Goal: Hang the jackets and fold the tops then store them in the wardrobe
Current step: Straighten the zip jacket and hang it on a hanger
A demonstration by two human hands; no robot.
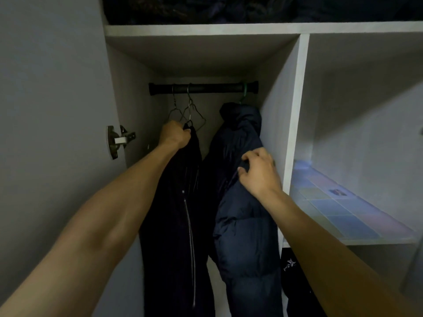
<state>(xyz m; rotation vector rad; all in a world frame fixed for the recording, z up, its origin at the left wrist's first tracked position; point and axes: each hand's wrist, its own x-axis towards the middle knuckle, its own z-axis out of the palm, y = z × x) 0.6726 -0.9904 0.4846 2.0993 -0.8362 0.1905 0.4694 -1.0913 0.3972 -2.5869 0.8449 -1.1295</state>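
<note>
Jackets, two, dark: zipped jacket point(183, 202), judged limp and light, gripped at the collar by left hand point(175, 136); puffer jacket point(242, 202), judged bulky and soft, pinched by right hand point(258, 172).

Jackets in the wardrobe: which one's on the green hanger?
The navy puffer jacket on the right, touched by the right hand. Its green hanger hooks the rail's right end; the black zip jacket, gripped by the left hand, has a wire hanger.

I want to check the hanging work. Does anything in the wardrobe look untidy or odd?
Yes. The puffer jacket on the green hanger hangs bunched and twisted, crowded against the partition. Two wire hangers overlap on the rod.
</note>
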